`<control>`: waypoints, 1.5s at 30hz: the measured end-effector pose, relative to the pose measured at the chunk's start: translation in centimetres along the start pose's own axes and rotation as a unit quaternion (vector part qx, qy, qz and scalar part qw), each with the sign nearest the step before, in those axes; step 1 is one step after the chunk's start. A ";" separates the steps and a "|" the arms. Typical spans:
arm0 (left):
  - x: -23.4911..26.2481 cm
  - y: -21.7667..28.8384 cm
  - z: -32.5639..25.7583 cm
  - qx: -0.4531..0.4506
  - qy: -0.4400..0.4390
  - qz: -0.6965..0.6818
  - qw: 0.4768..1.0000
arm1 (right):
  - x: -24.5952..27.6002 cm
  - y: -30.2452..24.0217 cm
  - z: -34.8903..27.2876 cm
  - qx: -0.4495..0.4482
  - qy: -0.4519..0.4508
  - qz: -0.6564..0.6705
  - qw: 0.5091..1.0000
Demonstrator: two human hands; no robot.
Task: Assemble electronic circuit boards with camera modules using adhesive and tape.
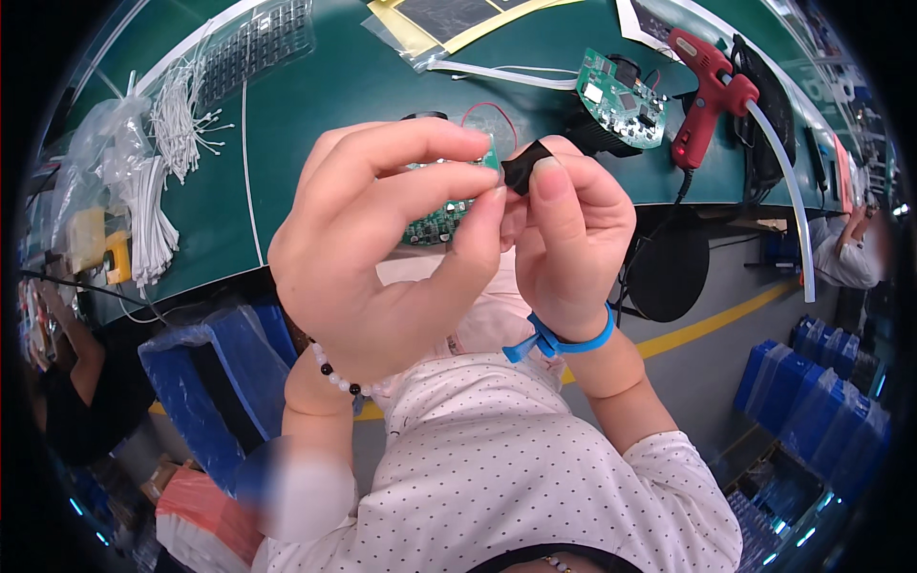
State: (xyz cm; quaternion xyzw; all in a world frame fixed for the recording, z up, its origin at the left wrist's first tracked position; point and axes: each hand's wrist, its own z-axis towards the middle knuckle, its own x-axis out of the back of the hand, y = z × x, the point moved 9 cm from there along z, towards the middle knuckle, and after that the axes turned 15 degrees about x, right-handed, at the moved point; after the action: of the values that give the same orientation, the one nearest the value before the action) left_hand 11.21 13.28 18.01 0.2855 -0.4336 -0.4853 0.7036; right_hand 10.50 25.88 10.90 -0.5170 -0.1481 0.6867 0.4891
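Note:
Over the near edge of the green bench, my left hand [349, 234] is closed, its thumb and fingers pinching the edge of a green circuit board [437, 225]. Most of that board is hidden behind the hand. A thin red wire [503, 113] loops up behind my fingertips. Close beside it, my right hand [570, 234] pinches a small piece of black tape [524, 166] between thumb and fingers. The tape's left end is at the board's edge by my left fingertips; whether it sticks there I cannot tell.
Another circuit board [621, 100] on a black round part lies at the back right, near a red hot glue gun [707, 91] with a long pale glue stick [788, 181]. White cables [153, 220] lie at left. A blue chair [205, 382] stands below; other people are at both sides.

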 end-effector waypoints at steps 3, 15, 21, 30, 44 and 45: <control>0.0 0.2 0.2 0.001 0.007 0.025 1.000 | -0.2 -0.7 0.1 0.046 -0.010 -0.023 0.999; -0.6 0.7 0.8 -0.016 -0.043 0.084 0.995 | -1.6 -3.0 0.6 0.163 -0.132 -0.242 0.947; -1.4 -3.1 0.5 0.124 -0.097 -0.148 0.976 | -0.7 1.1 -0.6 -0.057 -0.014 0.090 0.994; -1.6 -4.6 -0.2 0.220 -0.053 -0.264 0.938 | -0.2 1.8 -0.8 -0.125 0.043 0.115 0.985; -0.6 -1.1 0.4 0.053 -0.043 -0.020 0.997 | -0.5 -1.4 0.2 0.069 -0.056 -0.115 0.989; -0.6 -1.1 0.4 0.054 -0.044 -0.020 0.997 | -0.5 -1.5 0.2 0.068 -0.055 -0.115 0.989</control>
State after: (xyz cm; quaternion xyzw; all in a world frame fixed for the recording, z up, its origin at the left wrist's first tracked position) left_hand 10.25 13.41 17.11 0.3097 -0.4837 -0.4875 0.6576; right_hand 11.05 26.24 12.32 -0.4232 -0.1860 0.6618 0.5902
